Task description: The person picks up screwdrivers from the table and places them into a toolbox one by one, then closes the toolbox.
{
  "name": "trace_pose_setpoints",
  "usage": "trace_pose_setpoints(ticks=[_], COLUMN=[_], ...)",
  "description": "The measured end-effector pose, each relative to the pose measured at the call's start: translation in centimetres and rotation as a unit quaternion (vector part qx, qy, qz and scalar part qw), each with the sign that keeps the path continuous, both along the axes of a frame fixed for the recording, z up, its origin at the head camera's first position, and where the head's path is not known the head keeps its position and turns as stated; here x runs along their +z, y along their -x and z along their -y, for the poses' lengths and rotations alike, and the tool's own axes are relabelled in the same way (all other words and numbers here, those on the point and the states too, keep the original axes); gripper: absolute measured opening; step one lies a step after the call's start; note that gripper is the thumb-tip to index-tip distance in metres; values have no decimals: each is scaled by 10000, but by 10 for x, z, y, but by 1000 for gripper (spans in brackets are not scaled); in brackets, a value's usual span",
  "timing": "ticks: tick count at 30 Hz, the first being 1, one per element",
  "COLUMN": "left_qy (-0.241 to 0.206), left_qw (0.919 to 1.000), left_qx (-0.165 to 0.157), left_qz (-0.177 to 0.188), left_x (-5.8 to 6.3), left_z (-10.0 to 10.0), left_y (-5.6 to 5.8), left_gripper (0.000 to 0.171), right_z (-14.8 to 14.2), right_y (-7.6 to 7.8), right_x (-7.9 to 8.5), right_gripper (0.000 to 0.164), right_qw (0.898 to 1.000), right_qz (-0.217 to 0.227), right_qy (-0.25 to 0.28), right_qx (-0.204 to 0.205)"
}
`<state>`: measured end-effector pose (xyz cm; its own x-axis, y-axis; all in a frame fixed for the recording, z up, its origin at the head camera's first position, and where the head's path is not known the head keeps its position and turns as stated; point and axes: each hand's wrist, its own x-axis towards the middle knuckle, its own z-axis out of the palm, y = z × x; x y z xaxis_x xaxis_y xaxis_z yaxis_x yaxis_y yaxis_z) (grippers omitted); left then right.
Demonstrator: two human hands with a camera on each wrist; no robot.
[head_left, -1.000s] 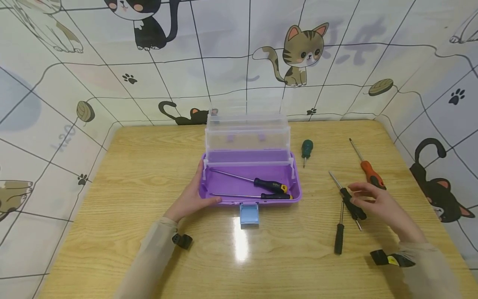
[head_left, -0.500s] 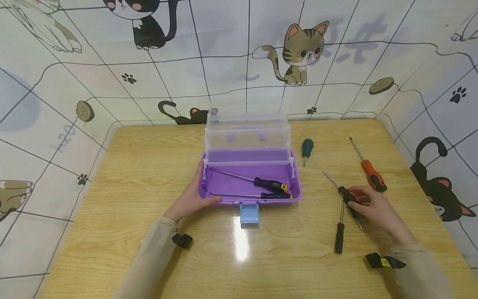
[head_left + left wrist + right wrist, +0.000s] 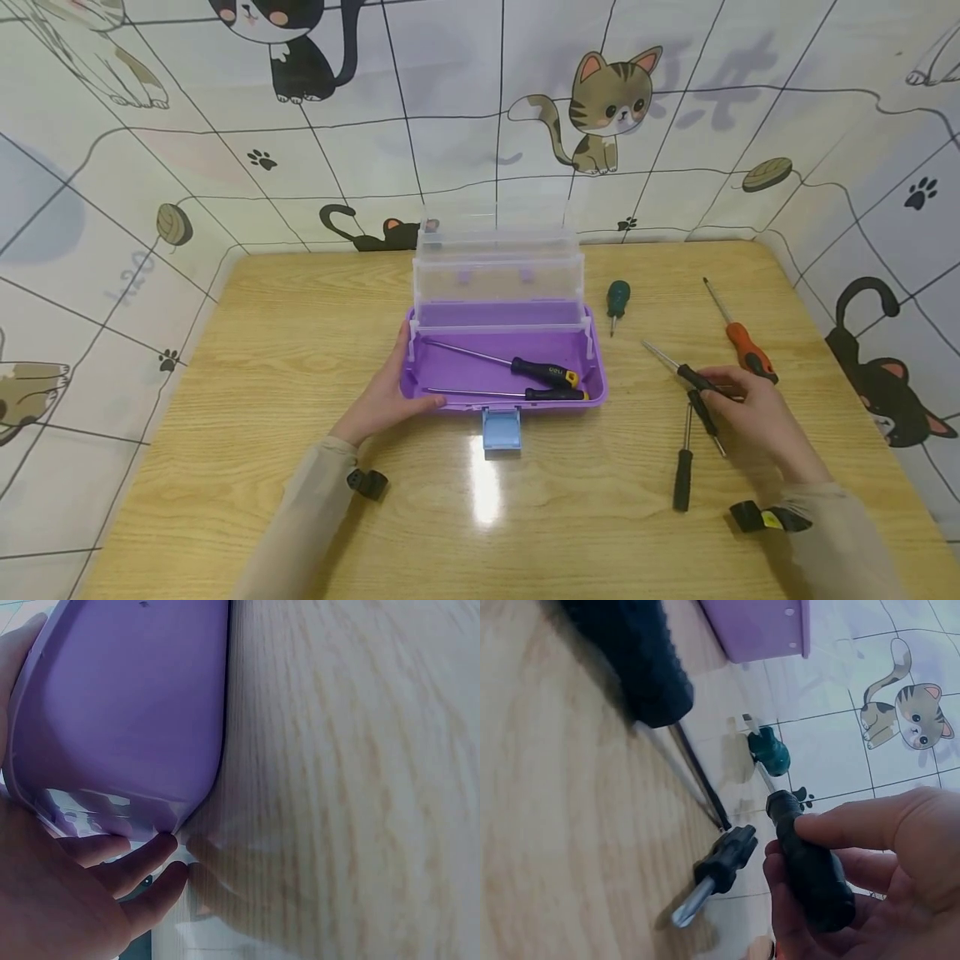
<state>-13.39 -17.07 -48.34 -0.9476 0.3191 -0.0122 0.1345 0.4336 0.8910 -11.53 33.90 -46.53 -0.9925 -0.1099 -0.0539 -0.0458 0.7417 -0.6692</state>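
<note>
My left hand (image 3: 386, 396) grips the left end of a purple toolbox (image 3: 602, 367), thumb along the front rim and fingers against the side wall (image 3: 142, 697). Its see-through lid (image 3: 495, 283) stands raised at the back. Two screwdrivers with black and yellow handles (image 3: 542, 371) lie inside. To the right, my right hand (image 3: 761, 412) pinches the black handle of a screwdriver (image 3: 810, 862) between thumb and fingers, its shaft pointing away to the left. Just under it lies a short black screwdriver (image 3: 703, 412), and a longer black-handled one (image 3: 682, 479) lies nearer me.
A stubby green screwdriver (image 3: 618, 296) lies right of the toolbox. Farther right is an orange and black screwdriver (image 3: 738, 337). The blue latch (image 3: 501, 429) hangs down at the toolbox front. A cat-patterned wall covering (image 3: 465, 150) surrounds the table's back and sides.
My right hand has taken hold of a black screwdriver and drawn it apart from the short one beneath, its tip shifting left. My left hand stays on the toolbox.
</note>
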Motion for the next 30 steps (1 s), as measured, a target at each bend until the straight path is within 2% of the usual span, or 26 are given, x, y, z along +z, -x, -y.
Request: trace_pose_setpoints(ticks=[8, 15, 20, 23, 24, 27, 30], left_qy=[34, 126, 125, 92, 97, 103, 135], left_qw=[9999, 9998, 9999, 9998, 9998, 9997, 9997], left_qx=[48, 59, 55, 17, 9, 8, 42], left_qz=[135, 127, 82, 178, 177, 243, 204], left_x=[1, 2, 2, 20, 20, 20, 3], left_z=[0, 0, 0, -5, -5, -5, -1], left_y=[-4, -3, -2, -7, -7, -7, -2], left_gripper=[129, 128, 126, 124, 123, 123, 125], right_z=[2, 5, 8, 9, 10, 12, 14], right_y=[0, 4, 7, 7, 7, 7, 8], right_x=[9, 13, 16, 18, 18, 20, 21], right_gripper=[35, 36, 38, 38, 38, 36, 36], right_qw=[9995, 9991, 9976, 9963, 9961, 9953, 9946], right_qz=[144, 2, -15, -37, -83, -158, -204], right_qy=[152, 270, 596, 769, 790, 887, 978], right_qx=[-238, -314, -364, -389, -389, -356, -298])
